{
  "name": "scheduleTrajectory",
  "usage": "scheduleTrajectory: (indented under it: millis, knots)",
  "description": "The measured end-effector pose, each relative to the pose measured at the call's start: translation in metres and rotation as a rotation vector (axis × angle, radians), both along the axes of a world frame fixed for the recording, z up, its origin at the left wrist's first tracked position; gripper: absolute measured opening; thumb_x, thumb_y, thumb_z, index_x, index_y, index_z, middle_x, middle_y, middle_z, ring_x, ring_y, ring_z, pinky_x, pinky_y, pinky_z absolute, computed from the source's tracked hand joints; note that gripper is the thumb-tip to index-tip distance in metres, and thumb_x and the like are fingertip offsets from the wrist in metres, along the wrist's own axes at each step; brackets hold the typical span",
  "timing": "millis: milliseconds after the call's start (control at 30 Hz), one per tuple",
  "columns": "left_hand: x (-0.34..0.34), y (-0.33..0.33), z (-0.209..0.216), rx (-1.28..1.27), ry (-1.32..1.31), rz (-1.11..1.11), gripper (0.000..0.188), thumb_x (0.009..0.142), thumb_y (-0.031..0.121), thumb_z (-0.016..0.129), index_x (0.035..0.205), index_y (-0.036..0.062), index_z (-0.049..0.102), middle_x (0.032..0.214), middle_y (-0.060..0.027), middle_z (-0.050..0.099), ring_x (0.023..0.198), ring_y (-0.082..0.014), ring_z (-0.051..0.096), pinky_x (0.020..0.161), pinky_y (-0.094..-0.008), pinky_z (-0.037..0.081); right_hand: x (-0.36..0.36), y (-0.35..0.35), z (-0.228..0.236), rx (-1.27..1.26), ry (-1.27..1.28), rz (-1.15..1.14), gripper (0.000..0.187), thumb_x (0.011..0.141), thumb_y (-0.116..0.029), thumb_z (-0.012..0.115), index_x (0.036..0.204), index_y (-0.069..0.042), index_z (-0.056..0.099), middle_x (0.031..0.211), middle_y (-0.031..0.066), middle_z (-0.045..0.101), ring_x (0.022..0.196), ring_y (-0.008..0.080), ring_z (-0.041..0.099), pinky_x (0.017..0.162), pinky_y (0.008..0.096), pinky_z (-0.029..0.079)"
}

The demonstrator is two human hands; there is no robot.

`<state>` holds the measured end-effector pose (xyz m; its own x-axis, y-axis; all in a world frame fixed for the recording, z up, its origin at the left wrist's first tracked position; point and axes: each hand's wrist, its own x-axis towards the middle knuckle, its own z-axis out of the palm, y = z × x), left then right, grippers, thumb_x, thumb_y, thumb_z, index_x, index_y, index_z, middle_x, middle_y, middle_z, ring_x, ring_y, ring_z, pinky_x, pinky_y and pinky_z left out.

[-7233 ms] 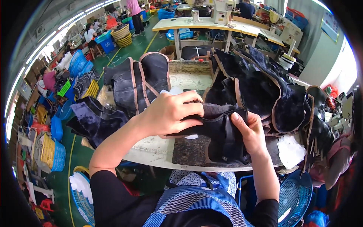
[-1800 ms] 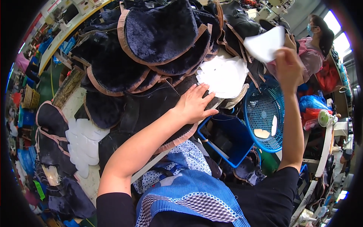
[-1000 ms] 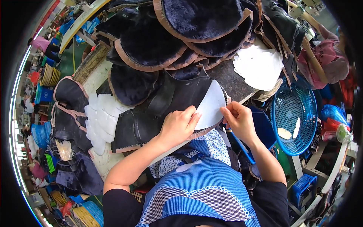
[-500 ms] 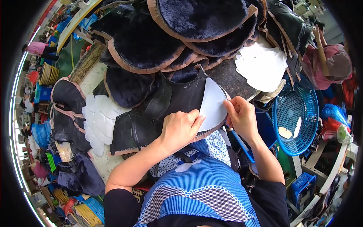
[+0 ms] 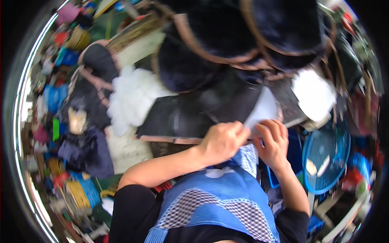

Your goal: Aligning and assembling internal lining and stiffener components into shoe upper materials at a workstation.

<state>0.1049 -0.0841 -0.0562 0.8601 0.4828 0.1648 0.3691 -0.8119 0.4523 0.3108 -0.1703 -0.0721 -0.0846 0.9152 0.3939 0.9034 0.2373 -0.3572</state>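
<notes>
A black leather-like piece (image 5: 184, 115) with a pinkish edge lies across the work surface in front of me. A curved, pale white sheet (image 5: 263, 106) rests on its right end. My left hand (image 5: 227, 142) is closed at the near edge of both, fingers bent and thumb pressed in. Close beside it, my right hand (image 5: 273, 141) has its fingers curled around the lower right edge, where sheet and black piece meet. Motion blur softens the fingertips, and the grip's underside is hidden.
Dark fur-lined pieces with brown edges (image 5: 219, 34) are heaped at the back. White sheets lie in one pile at left (image 5: 131, 99) and another at right (image 5: 314, 94). A blue plastic basket (image 5: 327, 150) stands at the right. More dark pieces (image 5: 87, 152) lie far left.
The view has swung, so the scene sits further right and is blurred. Both hands have come closer together at the near edge of the white sheet, and the right fingers curl more.
</notes>
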Motion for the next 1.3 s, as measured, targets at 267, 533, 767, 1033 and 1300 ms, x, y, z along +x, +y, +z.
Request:
scheduleTrajectory:
  millis: [267, 533, 767, 1033, 1300]
  knots:
    - [-0.146, -0.016, -0.019, 0.128, -0.105, 0.327, 0.064, 0.081, 0.039, 0.081, 0.133, 0.0065, 0.062, 0.142, -0.0136, 0.054, 0.138, -0.0342, 0.046, 0.115, -0.0548, 0.034, 0.006, 0.020, 0.020, 0.156, 0.072, 0.076, 0.018, 0.075, 0.005, 0.073, 0.091, -0.001, 0.068, 0.096, 0.0140, 0.068, 0.091, 0.0330, 0.064, 0.083, 0.0428, 0.051]
    - [-0.124, -0.058, -0.017, -0.060, -0.328, 0.280, 0.077, 0.089, 0.054, 0.071, 0.147, 0.0083, 0.052, 0.154, -0.0188, 0.044, 0.147, -0.0374, 0.035, 0.120, -0.0559, 0.024, -0.125, 0.111, 0.061, -0.031, -0.018, 0.622, 0.026, 0.076, -0.004, 0.079, 0.101, -0.002, 0.070, 0.106, 0.0142, 0.069, 0.094, 0.0338, 0.068, 0.078, 0.0399, 0.056]
    - [-0.220, 0.015, -0.008, 0.278, -0.301, 0.766, 0.035, 0.083, 0.016, 0.078, 0.115, 0.0068, 0.066, 0.130, -0.0125, 0.060, 0.126, -0.0332, 0.055, 0.106, -0.0469, 0.043, -0.190, 0.181, 0.074, 0.068, 0.003, 0.590, 0.018, 0.079, -0.011, 0.079, 0.089, -0.006, 0.066, 0.087, 0.0085, 0.065, 0.081, 0.0298, 0.066, 0.069, 0.0402, 0.054]
    - [-0.245, 0.080, -0.038, 0.142, -0.171, 0.716, 0.109, 0.080, 0.053, 0.080, 0.161, 0.0071, 0.023, 0.151, -0.0208, 0.048, 0.148, -0.0354, 0.038, 0.123, -0.0504, 0.025, -0.229, 0.235, 0.046, -0.048, -0.415, 0.534, 0.041, 0.073, -0.037, 0.085, 0.090, -0.005, 0.063, 0.090, 0.0093, 0.068, 0.090, 0.0271, 0.069, 0.069, 0.0406, 0.058]
    - [-0.251, 0.097, -0.024, 0.158, -0.041, 0.677, 0.097, 0.074, 0.065, 0.078, 0.144, 0.0039, 0.050, 0.153, -0.0138, 0.047, 0.141, -0.0317, 0.043, 0.116, -0.0462, 0.031, -0.214, 0.238, 0.031, 0.005, 0.019, 0.424, 0.013, 0.086, -0.010, 0.067, 0.079, -0.003, 0.059, 0.067, 0.0142, 0.059, 0.056, 0.0248, 0.062, 0.053, 0.0369, 0.049]
